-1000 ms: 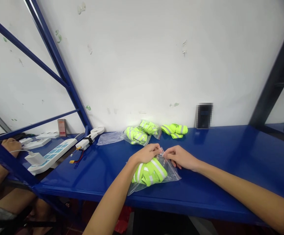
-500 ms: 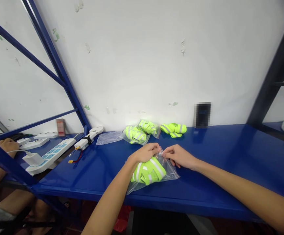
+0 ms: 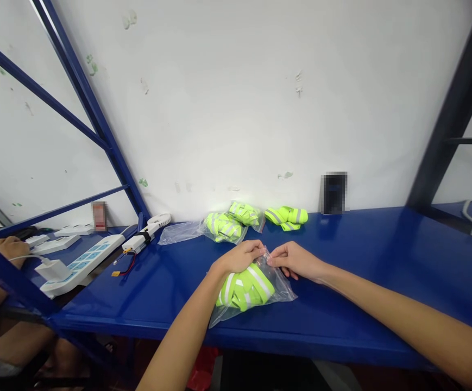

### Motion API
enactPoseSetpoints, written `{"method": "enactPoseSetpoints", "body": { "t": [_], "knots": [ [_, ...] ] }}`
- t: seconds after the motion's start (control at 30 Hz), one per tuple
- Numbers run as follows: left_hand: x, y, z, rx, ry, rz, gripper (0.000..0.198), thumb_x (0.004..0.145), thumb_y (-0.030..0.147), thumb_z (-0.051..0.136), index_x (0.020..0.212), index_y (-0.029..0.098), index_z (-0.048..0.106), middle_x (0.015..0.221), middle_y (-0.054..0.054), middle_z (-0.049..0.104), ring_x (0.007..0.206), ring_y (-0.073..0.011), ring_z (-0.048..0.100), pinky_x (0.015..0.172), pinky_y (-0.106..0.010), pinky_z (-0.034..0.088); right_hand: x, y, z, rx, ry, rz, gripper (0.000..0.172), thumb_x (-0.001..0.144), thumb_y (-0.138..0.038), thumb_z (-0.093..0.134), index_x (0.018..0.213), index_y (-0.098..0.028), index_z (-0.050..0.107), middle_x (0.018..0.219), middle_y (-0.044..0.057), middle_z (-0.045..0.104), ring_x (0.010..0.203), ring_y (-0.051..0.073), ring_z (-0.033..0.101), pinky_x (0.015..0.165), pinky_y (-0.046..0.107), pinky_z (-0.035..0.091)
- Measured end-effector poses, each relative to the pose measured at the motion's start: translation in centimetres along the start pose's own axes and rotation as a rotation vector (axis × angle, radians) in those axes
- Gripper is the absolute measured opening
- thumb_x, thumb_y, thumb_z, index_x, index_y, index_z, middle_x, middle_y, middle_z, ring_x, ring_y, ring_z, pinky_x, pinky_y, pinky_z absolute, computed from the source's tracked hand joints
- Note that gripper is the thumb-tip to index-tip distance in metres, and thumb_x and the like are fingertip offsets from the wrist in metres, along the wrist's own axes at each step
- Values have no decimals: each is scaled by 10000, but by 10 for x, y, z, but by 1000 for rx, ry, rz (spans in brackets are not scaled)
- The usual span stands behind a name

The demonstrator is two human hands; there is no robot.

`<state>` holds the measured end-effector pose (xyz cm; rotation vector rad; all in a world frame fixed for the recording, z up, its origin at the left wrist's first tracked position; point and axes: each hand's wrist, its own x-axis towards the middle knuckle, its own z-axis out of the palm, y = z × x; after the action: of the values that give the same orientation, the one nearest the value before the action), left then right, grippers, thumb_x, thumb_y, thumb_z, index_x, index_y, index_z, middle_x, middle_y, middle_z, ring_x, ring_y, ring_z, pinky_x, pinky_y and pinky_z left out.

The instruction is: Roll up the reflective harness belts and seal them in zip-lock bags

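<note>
A clear plastic bag (image 3: pixel 282 290) lies on the blue table near its front edge. Inside it is a bundle of neon-yellow reflective strap (image 3: pixel 246 288) with silvery-white stripes. My left hand (image 3: pixel 244 255) is closed over the bag's upper edge, fingertips pinching the plastic. Just to its right, my right hand (image 3: pixel 295 259) pinches the same edge between thumb and forefinger. The two sets of fingertips almost meet. My left hand and forearm hide part of the bag's left side.
Behind my hands, against the wall, lie bagged yellow bundles (image 3: pixel 224 226), a loose yellow strap roll (image 3: pixel 287 217) and a flat plastic bag (image 3: pixel 181 232). A white fan (image 3: pixel 159 220), wired connector (image 3: pixel 115 273) and power strip (image 3: pixel 93 258) are leftward. Another person's hand (image 3: pixel 12 250) rests far left.
The camera view has shifted slightly. Both hands keep their pinch on the bag's edge, with hardly any movement of the fingers or the bag.
</note>
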<state>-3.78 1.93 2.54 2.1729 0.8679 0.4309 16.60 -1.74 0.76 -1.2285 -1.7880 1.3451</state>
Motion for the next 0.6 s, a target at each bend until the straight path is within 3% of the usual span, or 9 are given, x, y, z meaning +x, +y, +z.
{"method": "enactPoseSetpoints", "body": {
  "t": [0.23,0.43,0.6],
  "knots": [
    [1,-1,0,-1,3,-20,311,923,453,411,872,175,542,772,0,540,700,-130,487,693,-257,405,1,-1,0,33,20,23,289,719,-398,713,801,-121,710,436,-48,507,354,60,391,343,184,324],
    [-1,1,0,28,15,-5,335,926,471,397,861,176,544,748,1,534,674,-129,484,672,-254,404,3,2,1,23,26,0,249,786,-366,612,699,-140,672,439,-40,505,353,62,392,335,177,321],
    [-2,7,1,73,18,17,360,929,487,378,857,174,542,726,-1,542,649,-130,479,650,-254,398,3,1,2,18,38,9,182,776,-301,580,732,-146,664,427,-51,483,346,61,379,330,168,314]
  ]
}}
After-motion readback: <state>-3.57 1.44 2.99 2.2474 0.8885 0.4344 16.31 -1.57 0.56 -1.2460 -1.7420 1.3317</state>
